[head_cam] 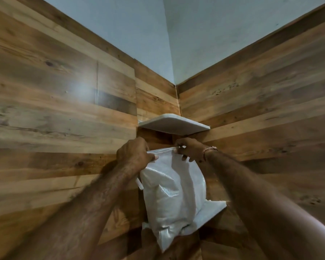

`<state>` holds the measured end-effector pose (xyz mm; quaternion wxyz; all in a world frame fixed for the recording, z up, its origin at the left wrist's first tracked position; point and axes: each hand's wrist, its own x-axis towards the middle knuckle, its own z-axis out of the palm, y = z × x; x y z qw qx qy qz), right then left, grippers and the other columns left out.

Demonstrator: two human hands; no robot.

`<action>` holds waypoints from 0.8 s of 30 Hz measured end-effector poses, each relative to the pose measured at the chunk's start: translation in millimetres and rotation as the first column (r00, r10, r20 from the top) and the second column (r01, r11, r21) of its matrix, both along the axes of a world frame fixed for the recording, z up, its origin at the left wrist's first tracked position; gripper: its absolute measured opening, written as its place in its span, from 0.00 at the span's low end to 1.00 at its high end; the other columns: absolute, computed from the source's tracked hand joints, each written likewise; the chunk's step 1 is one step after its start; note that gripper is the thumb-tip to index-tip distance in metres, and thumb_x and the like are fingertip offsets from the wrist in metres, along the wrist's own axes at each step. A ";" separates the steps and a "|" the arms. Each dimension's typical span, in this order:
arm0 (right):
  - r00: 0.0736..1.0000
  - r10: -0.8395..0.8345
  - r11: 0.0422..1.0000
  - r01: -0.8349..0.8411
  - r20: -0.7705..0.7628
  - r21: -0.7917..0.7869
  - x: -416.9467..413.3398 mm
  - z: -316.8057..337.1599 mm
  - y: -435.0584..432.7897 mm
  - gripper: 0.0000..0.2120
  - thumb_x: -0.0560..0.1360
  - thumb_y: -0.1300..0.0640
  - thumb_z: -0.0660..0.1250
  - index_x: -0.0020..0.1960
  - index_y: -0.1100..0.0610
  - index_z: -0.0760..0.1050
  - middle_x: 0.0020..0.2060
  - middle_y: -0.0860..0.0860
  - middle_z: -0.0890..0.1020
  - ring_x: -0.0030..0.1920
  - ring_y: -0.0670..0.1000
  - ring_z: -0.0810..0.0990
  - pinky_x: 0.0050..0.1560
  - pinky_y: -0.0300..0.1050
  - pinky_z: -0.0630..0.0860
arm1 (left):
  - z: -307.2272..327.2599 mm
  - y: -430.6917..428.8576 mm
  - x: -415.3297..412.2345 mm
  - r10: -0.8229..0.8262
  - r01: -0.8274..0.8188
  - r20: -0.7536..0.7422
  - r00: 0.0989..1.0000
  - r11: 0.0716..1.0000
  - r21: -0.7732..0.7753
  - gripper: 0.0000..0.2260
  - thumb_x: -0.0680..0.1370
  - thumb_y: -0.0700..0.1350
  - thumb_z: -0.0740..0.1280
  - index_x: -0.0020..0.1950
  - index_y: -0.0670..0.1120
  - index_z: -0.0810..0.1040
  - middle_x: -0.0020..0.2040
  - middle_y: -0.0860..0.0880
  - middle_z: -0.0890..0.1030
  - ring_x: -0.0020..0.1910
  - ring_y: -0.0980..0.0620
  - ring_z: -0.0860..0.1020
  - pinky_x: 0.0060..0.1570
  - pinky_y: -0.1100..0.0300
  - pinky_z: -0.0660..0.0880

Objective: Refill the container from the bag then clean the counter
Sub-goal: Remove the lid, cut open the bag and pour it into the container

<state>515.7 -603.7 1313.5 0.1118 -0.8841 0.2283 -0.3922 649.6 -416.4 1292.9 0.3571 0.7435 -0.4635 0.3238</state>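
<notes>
Nearest to me, both forearms reach up into a wood-panelled corner. My left hand is closed on the left end of the bag's top edge, thumb pressed across the front; my right hand pinches the right end of the same edge, so the hands are apart with the top strip stretched between them. The bag is white, full and bulging, and stands upright at the front edge of a lower shelf; whether its weight rests on that shelf or hangs from my grip I cannot tell. Beyond it, an upper shelf sits in the corner, just above my knuckles.

I judge the task barely started: the bag is only being fetched from, or handled at, its storage spot. No container or counter is in sight. Refilling and cleaning are all left.
</notes>
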 end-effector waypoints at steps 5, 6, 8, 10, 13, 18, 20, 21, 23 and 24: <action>0.985 0.000 0.999 -0.007 0.174 0.036 -18.2 -11.7 0.2 0.08 0.79 0.57 0.70 0.48 0.62 0.80 0.41 0.58 0.81 0.39 0.57 0.83 0.45 0.54 0.85 | -8.8 4.6 -12.2 -0.118 0.113 -0.036 0.992 0.988 -0.109 0.13 0.73 0.60 0.75 0.46 0.51 0.83 0.43 0.53 0.84 0.39 0.55 0.79 0.31 0.62 0.66; 0.976 0.006 0.999 -0.018 0.217 0.050 -27.5 -12.6 2.7 0.08 0.79 0.57 0.71 0.47 0.63 0.80 0.39 0.57 0.81 0.37 0.55 0.82 0.43 0.52 0.85 | -8.5 7.1 -19.0 -0.145 0.141 -0.021 0.989 0.981 -0.134 0.13 0.73 0.59 0.75 0.46 0.50 0.83 0.43 0.53 0.84 0.39 0.56 0.79 0.31 0.62 0.65; 0.949 0.014 0.996 -0.040 0.316 0.075 -50.9 -13.6 11.8 0.07 0.78 0.59 0.71 0.44 0.61 0.79 0.35 0.57 0.80 0.35 0.53 0.81 0.37 0.45 0.83 | -5.4 13.8 -35.5 -0.189 0.192 0.030 0.981 0.966 -0.173 0.13 0.74 0.59 0.75 0.47 0.50 0.84 0.44 0.53 0.84 0.40 0.56 0.79 0.32 0.63 0.65; 0.917 -0.003 0.994 -0.040 0.399 0.098 -79.1 -14.4 21.6 0.07 0.77 0.60 0.73 0.44 0.64 0.79 0.32 0.57 0.80 0.33 0.54 0.81 0.32 0.41 0.82 | -0.6 22.1 -56.5 -0.213 0.225 0.081 0.974 0.956 -0.190 0.13 0.73 0.59 0.75 0.47 0.50 0.85 0.44 0.53 0.84 0.40 0.56 0.79 0.32 0.64 0.64; 0.902 -0.017 0.993 -0.035 0.432 0.113 -120.3 -18.5 37.7 0.09 0.76 0.60 0.74 0.44 0.66 0.79 0.31 0.57 0.81 0.33 0.54 0.81 0.31 0.40 0.80 | 2.0 34.6 -85.4 -0.266 0.283 0.107 0.958 0.939 -0.196 0.13 0.72 0.59 0.76 0.41 0.50 0.85 0.39 0.54 0.84 0.35 0.60 0.76 0.31 0.65 0.62; 0.929 -0.116 0.982 0.053 0.351 0.183 -215.3 -63.0 72.9 0.12 0.73 0.56 0.77 0.40 0.63 0.79 0.33 0.64 0.84 0.31 0.51 0.83 0.34 0.40 0.83 | -39.5 43.3 -143.2 -0.440 0.440 0.033 0.897 0.888 -0.135 0.16 0.68 0.62 0.78 0.33 0.51 0.83 0.30 0.55 0.81 0.33 0.54 0.80 0.33 0.57 0.74; 0.942 -0.180 0.963 0.111 0.282 0.244 -257.3 -97.4 88.7 0.16 0.71 0.55 0.79 0.43 0.67 0.80 0.33 0.63 0.84 0.28 0.48 0.82 0.31 0.37 0.81 | -79.1 49.7 -172.5 -0.478 0.473 -0.033 0.878 0.876 -0.098 0.17 0.68 0.63 0.77 0.34 0.51 0.83 0.30 0.55 0.82 0.33 0.54 0.80 0.36 0.55 0.75; 0.946 -0.206 0.953 0.136 0.250 0.272 -275.9 -114.0 95.8 0.17 0.71 0.54 0.79 0.44 0.68 0.80 0.33 0.62 0.84 0.26 0.47 0.81 0.30 0.36 0.79 | -99.3 53.9 -185.9 -0.503 0.497 -0.064 0.862 0.863 -0.087 0.17 0.68 0.64 0.77 0.34 0.51 0.83 0.30 0.55 0.82 0.33 0.54 0.80 0.35 0.56 0.75; 0.949 -0.251 0.929 0.181 0.190 0.323 -320.6 -156.1 113.4 0.16 0.69 0.54 0.80 0.41 0.66 0.80 0.31 0.60 0.83 0.24 0.45 0.80 0.27 0.35 0.77 | -146.8 66.0 -223.3 -0.556 0.553 -0.143 0.819 0.831 -0.065 0.17 0.68 0.63 0.77 0.33 0.50 0.83 0.28 0.54 0.81 0.30 0.54 0.78 0.33 0.58 0.71; 0.952 -0.260 0.919 0.191 0.164 0.345 -339.0 -173.8 120.3 0.15 0.69 0.54 0.81 0.38 0.63 0.79 0.30 0.59 0.83 0.24 0.46 0.79 0.27 0.35 0.77 | -166.3 71.4 -238.2 -0.580 0.580 -0.178 0.795 0.812 -0.057 0.16 0.69 0.61 0.78 0.33 0.50 0.83 0.27 0.53 0.80 0.28 0.54 0.77 0.32 0.59 0.70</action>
